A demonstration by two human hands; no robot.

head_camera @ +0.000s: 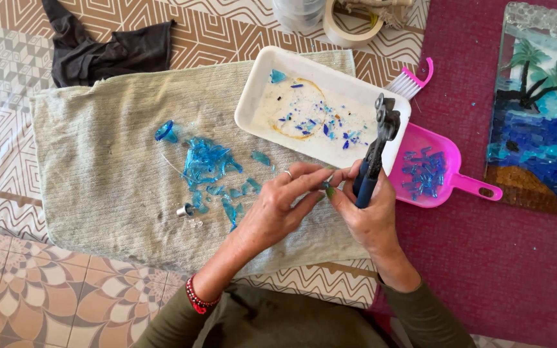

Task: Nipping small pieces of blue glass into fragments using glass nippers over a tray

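Both hands meet over the towel (98, 161): left hand (278, 206) pinches a small glass piece (329, 190), right hand (369, 216) grips wheeled nippers (376, 148), white tray (259, 96) at twelve o'clock for offcuts.

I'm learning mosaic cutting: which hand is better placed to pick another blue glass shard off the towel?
Probably the left hand. It lies over the towel beside the blue glass shards, pinching only a tiny piece. The right hand grips the nippers and sits farther from them.
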